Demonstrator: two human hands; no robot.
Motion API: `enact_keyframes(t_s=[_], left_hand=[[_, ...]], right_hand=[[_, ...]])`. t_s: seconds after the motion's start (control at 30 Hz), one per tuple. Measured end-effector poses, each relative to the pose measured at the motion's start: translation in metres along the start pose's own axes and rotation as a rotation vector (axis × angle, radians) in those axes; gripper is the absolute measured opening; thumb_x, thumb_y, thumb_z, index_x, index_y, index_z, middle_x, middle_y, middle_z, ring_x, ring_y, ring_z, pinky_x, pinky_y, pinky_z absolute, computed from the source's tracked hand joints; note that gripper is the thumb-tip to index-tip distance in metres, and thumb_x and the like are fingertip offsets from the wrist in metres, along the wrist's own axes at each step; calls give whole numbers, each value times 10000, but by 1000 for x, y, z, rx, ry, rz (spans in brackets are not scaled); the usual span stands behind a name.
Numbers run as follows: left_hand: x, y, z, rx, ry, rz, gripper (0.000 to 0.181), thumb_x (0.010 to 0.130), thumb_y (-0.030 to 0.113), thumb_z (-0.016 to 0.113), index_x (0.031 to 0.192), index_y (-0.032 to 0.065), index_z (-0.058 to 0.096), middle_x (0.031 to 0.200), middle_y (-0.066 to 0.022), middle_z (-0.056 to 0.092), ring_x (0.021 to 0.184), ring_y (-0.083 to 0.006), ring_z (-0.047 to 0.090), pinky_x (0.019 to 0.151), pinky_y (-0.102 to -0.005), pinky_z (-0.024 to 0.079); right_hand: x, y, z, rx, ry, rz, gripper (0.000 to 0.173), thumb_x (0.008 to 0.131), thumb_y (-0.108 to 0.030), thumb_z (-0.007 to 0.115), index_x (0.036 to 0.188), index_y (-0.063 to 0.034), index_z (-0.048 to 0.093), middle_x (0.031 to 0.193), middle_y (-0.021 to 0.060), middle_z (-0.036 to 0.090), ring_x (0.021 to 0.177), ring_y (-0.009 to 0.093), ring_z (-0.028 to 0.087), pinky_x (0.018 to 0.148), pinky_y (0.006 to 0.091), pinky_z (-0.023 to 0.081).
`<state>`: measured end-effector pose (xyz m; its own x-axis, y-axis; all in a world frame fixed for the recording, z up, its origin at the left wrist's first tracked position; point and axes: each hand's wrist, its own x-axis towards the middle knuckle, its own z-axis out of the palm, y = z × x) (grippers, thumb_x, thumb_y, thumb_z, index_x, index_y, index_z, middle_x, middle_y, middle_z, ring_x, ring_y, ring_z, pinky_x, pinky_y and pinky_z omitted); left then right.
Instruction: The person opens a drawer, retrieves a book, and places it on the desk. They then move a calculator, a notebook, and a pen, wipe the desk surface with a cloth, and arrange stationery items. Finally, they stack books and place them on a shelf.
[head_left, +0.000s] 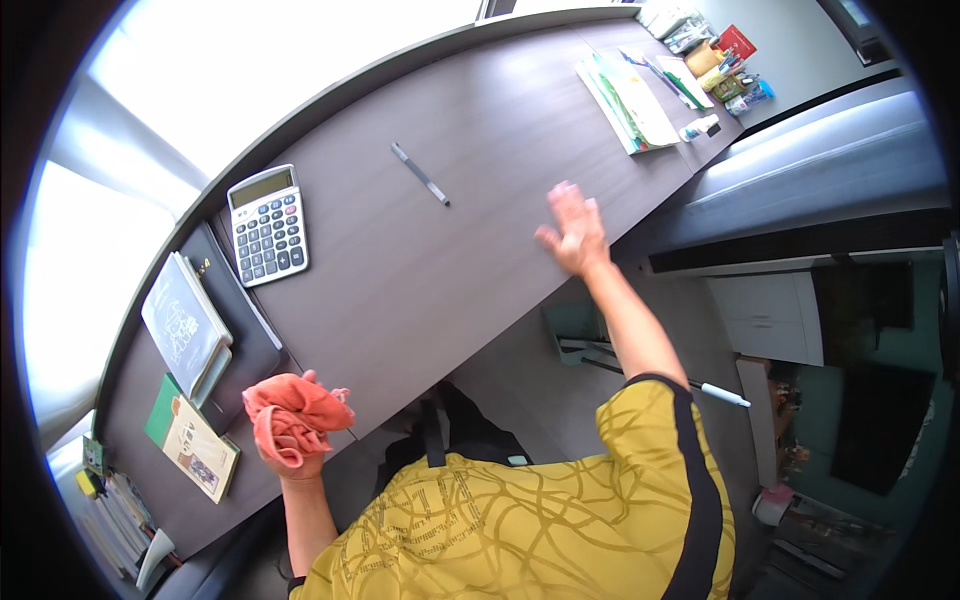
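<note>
A crumpled coral-red cloth (296, 409) is bunched up in my left hand (301, 466), above the near left edge of the desk. My right hand (577, 229), empty and with its fingers apart, is over the right part of the grey-brown desktop (465, 247); I cannot tell whether it touches the surface. Between the hands and farther back lies a capped pen (420, 174). A silver calculator (268, 225) rests on the left side, partly over a dark folder (232, 315). Beyond my right hand is a stack of books or papers (628, 105).
Notebooks (186, 322) lie on the folder, with a green-and-cream book (193, 442) nearer. A white bottle (697, 127), pen holders (724, 79) and a red card (736, 43) stand far right. A raised rim (360, 71) borders the desk's back. Below is a green bin (570, 326).
</note>
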<state>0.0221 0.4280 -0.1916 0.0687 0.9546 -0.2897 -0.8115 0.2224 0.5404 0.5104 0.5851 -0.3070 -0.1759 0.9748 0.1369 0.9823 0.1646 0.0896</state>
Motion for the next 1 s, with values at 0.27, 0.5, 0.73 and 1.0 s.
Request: enact_keyframes(t_s=[0.27, 0.5, 0.73, 1.0], left_hand=[[-6, -25, 7, 34, -162, -101, 752, 780, 517, 622, 1365, 107, 385, 1354, -232, 447, 1182, -407, 497, 990, -664, 348], [-9, -74, 28, -103, -205, -132, 721, 760, 440, 615, 1351, 94, 394, 1314, -241, 481, 1147, -451, 505, 950, -697, 361], [-29, -74, 59, -54, -157, -70, 598, 758, 293, 548, 1279, 19, 441, 1231, -240, 545, 1041, -429, 577, 911, -635, 431], [11, -100, 100, 8, 72, -8, 607, 735, 312, 590, 1272, 68, 449, 1214, -207, 547, 1059, -378, 576, 905, -632, 440]], right_hand=[[-136, -106, -86, 856, -106, -289, 457, 845, -313, 660, 1205, -44, 579, 1264, 136, 567, 1212, 287, 508, 1015, 384, 411], [-149, -57, -111, 751, 29, 106, 391, 815, -211, 672, 1152, -27, 595, 1137, 162, 622, 1071, 332, 577, 924, 383, 467], [-56, 105, -81, 726, 332, 537, 408, 758, -188, 718, 1113, -24, 604, 1026, 141, 655, 896, 233, 645, 802, 345, 511], [84, 263, -22, 369, 83, 831, 659, 715, -383, 756, 1227, -35, 527, 1197, 204, 559, 1162, 347, 507, 1000, 418, 408]])
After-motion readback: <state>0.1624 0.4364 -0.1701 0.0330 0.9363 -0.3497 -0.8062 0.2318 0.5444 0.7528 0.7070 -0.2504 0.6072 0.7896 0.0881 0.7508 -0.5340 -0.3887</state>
